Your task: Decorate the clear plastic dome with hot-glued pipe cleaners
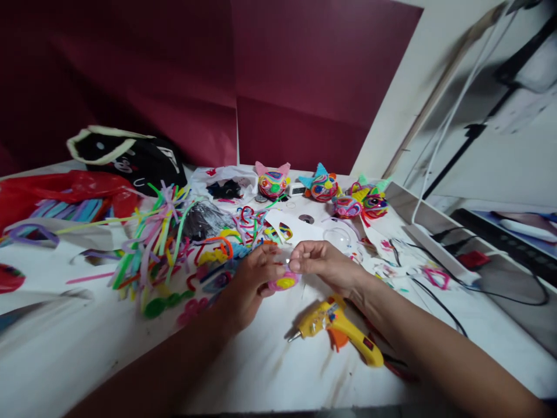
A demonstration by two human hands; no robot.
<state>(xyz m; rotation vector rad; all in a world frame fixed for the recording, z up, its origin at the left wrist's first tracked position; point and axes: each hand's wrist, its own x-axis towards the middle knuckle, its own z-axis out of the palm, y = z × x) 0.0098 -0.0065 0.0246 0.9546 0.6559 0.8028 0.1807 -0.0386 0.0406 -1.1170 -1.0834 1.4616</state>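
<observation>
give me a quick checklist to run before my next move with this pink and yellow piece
1. Grip on the pink and yellow piece: ok, the left hand holds it.
2. Right hand on the piece too: cannot tell, its fingertips meet the left's just above it.
3. Glue gun close by: ok, lying beside the right forearm.
4. Glue gun nozzle clear of skin: ok, touching neither arm.
5. Glue gun hot: cannot tell.
6. Pipe cleaners at hand: ok, piled left of the left hand.
</observation>
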